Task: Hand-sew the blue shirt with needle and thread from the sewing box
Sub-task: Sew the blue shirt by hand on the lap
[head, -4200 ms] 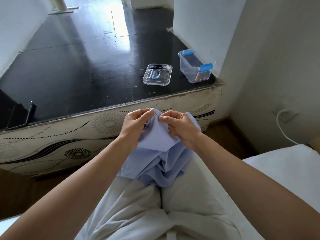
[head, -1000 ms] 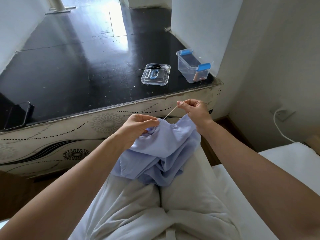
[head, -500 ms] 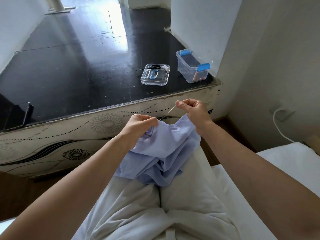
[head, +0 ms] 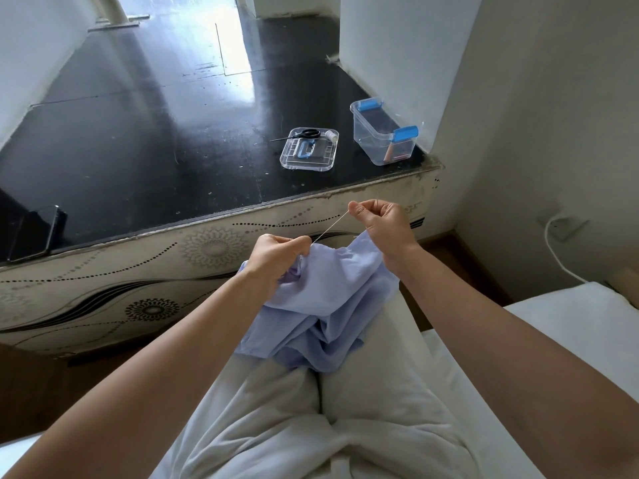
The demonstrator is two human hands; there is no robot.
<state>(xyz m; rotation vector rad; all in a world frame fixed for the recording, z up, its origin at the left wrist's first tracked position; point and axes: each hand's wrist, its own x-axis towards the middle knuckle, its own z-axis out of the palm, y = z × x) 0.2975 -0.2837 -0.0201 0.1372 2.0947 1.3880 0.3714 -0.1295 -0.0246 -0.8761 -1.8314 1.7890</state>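
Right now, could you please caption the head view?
Right hand holds pale thread taut from light-blue shirt gripped by left hand.

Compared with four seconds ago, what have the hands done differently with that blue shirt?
The right hand has moved up and right, away from the left hand, pulling the thread taut out of the blue shirt with the needle pinched in it. The left hand still grips the shirt's edge. The sewing box, clear lid, scissors and phone have not moved.
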